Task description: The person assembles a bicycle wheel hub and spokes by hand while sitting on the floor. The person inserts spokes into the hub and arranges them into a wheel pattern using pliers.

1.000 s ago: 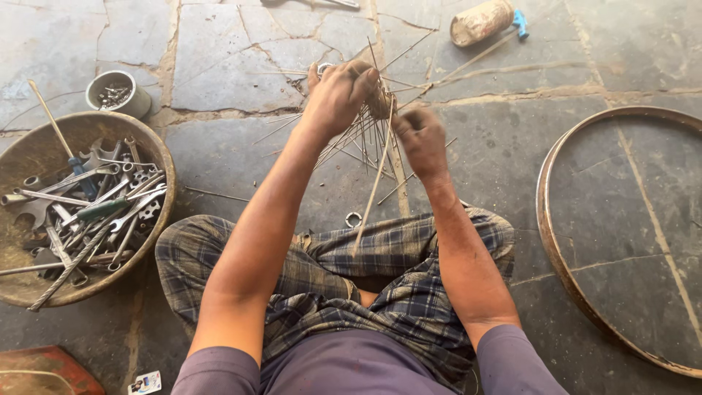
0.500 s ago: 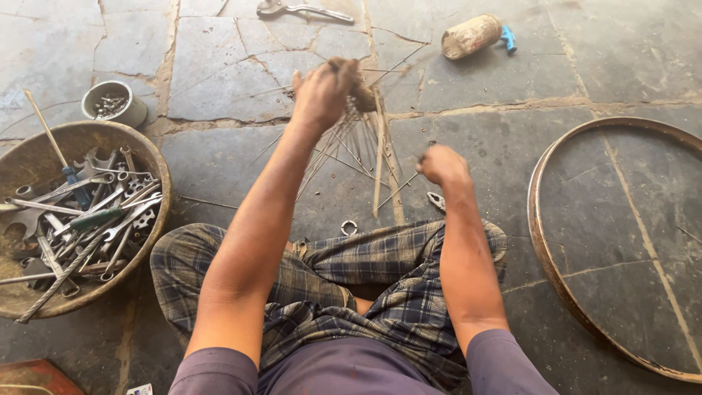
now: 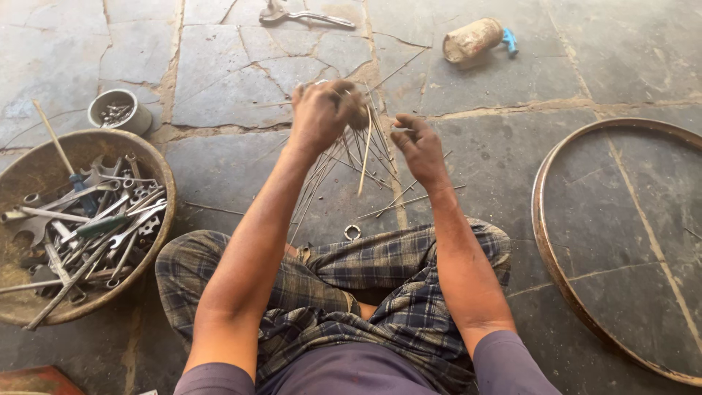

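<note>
Far left, a basin of wrenches [image 3: 80, 227] sits idle. Centre, the left hand [image 3: 319, 117] is clenched round the hub end of a spoke bundle [image 3: 344, 157], fanning downward: light, springy, slippery wire, best gripped at the gathered top. Just right, the right hand [image 3: 417, 146] has its fingers loosely curled, seemingly empty. Far right lies a bare rim [image 3: 545, 241].

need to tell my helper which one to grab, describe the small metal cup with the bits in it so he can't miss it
Start at the big round basin full of spanners on the stone floor, off the person's left arm. Just beyond its far rim stands a small grey metal cup. Unlike the basin, it is tiny, upright and holds only small metal bits.
</note>
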